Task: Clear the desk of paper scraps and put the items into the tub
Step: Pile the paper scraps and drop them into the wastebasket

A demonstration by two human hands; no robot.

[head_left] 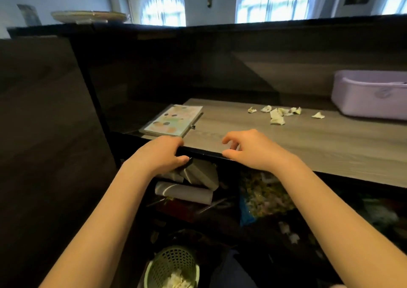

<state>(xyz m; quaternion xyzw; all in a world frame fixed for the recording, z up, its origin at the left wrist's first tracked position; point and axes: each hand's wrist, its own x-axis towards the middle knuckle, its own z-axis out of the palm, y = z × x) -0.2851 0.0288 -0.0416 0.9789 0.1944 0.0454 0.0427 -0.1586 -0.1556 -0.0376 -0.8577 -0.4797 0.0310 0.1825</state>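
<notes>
Broadly, the grey desk (pixel 286 151) fills the view, its front edge nearest the person. At its far right end stands the lilac tub (pixel 370 102); what lies inside it cannot be made out. At the left end lies a spotted notebook (pixel 174 120), with what looks like a dark pen (pixel 196 120) along its right side. Down on the floor, a green basket (pixel 169 263) holds some pale scraps.

The left hand (pixel 160 153) grips the desk's front edge, fingers on top and thumb beneath. The right hand (pixel 248 150) rests at the same edge, fingers loosely curled and pinching nothing. The paper scraps (pixel 277 114) lie clustered near the tub, well apart from both hands.

Scrap clearing looks like the step in hand, and it is unfinished. Next comes a long reach rightward and light pinches on each crumpled bit.
</notes>
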